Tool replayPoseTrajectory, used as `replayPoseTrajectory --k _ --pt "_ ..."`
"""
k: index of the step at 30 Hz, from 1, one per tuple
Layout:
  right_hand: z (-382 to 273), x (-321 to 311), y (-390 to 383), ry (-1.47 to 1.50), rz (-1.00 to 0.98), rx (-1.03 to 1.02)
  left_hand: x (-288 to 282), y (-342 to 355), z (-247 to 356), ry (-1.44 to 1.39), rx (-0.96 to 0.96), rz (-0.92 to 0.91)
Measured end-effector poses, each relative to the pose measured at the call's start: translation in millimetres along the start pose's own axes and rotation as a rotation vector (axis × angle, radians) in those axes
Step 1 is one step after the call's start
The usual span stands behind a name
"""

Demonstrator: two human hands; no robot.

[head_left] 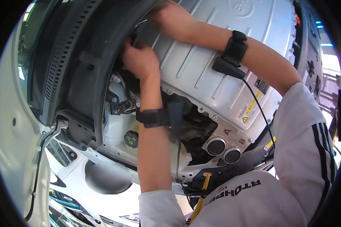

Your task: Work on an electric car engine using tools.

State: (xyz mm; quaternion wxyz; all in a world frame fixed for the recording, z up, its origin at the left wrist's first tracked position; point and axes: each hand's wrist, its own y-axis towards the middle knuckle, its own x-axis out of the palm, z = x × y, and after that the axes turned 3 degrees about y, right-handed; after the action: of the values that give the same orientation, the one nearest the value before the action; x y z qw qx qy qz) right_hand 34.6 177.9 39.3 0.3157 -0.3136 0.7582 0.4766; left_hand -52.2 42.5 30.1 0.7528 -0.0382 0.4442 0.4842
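Observation:
Both arms reach into an open engine bay. At the rear edge of a large ribbed silver metal cover (pixel 212 81), my left hand (pixel 143 62) is closed, its fingertips tucked under the black plastic cowl (pixel 89 60). What they hold in the dark gap is hidden. My right hand (pixel 174 22) is farther along that edge, at the top of the view. It is blurred, and its fingers are out of sight. A thin shiny piece (pixel 142 22) shows beside it, too small to name. Black straps with small boxes wrap my left wrist (pixel 151 118) and my right wrist (pixel 235 48).
Cables trail from both wrist boxes. Two round mesh-faced ports (pixel 216 146) sit at the cover's near corner. A black reservoir cap (pixel 131 139) lies left of my left forearm. A yellow rod (pixel 205 182) stands at the near edge. The raised hood (pixel 11 125) fills the left side.

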Motion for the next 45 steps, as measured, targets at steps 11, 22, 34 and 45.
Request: replayPoseTrajectory --k 11,22,34,45 --pt "-5.1 -0.4 -5.8 0.002 0.060 0.080 5.2 6.2 7.0 0.175 -0.102 -0.063" --pt "-23.1 -13.8 -13.1 -0.057 -0.082 0.050 27.2 25.4 3.4 0.096 -0.278 0.102" --pt "13.7 -20.2 9.1 -0.301 -0.280 -0.052 27.5 26.0 13.8 0.074 -0.335 0.046" --pt "-10.2 -21.0 7.0 -0.252 -0.299 -0.075 36.5 29.6 -0.3 0.103 -0.448 0.086"
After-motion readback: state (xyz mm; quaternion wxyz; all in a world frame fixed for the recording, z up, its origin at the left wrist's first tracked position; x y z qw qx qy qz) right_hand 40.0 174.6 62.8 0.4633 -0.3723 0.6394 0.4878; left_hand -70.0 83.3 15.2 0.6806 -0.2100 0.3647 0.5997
